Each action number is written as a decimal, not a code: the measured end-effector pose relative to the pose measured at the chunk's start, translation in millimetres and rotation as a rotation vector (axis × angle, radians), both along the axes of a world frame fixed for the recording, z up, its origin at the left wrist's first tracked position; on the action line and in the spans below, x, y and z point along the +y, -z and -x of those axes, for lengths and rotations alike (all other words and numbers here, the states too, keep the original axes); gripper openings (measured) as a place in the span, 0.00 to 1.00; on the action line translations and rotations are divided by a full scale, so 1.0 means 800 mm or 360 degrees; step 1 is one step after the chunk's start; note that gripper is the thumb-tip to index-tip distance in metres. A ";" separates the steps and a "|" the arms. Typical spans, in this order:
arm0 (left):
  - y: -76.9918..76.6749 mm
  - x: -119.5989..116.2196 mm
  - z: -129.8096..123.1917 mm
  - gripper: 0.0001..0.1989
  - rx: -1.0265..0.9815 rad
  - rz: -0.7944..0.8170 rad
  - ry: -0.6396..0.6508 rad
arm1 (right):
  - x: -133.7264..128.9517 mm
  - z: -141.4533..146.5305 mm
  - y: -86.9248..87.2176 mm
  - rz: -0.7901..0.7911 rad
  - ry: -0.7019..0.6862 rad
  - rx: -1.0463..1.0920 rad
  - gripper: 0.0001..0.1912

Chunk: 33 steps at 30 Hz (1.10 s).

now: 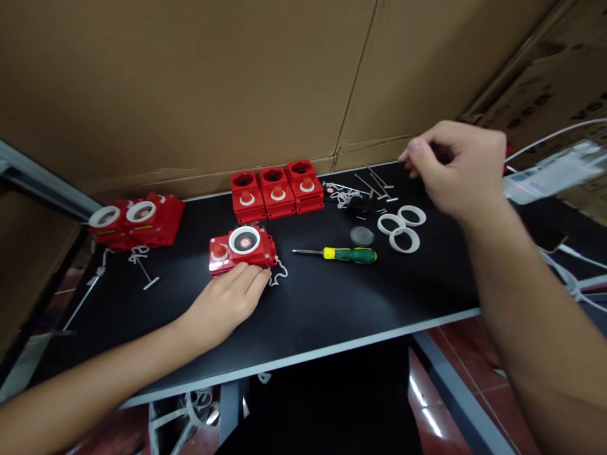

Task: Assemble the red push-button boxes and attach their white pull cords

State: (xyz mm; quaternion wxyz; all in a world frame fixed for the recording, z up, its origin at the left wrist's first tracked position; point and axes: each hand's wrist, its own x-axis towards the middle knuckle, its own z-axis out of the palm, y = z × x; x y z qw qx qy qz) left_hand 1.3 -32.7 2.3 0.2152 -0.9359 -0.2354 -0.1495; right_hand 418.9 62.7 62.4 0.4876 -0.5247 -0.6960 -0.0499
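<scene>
A red break-glass alarm box [265, 248] lies on the black tabletop, with a white ring [245, 240] around its round dark window and an orange-red knob on its left side. My left hand [232, 292] grips the front edge of this box, fingers curled and partly hidden. A white cord [280, 272] trails from the box's right end. Raised over the right rear of the table, my right hand [458, 164] has its thumb and fingers pinched together; whether anything sits between them cannot be made out. Below and left of it lie small metal hammers [379, 184].
A green-yellow screwdriver [351, 254], a clear disc [362, 236] and three white rings [404, 240] lie mid-table. Three red boxes without rings [277, 193] stand at the back. Ringed red boxes [161, 224] are at left. Cardboard [227, 88] walls the rear; a plastic bag [554, 174] is at right.
</scene>
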 end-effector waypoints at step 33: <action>0.002 0.002 0.008 0.20 0.0121 0.0052 -0.0379 | 0.058 -0.019 0.064 0.0900 0.0210 -0.0213 0.08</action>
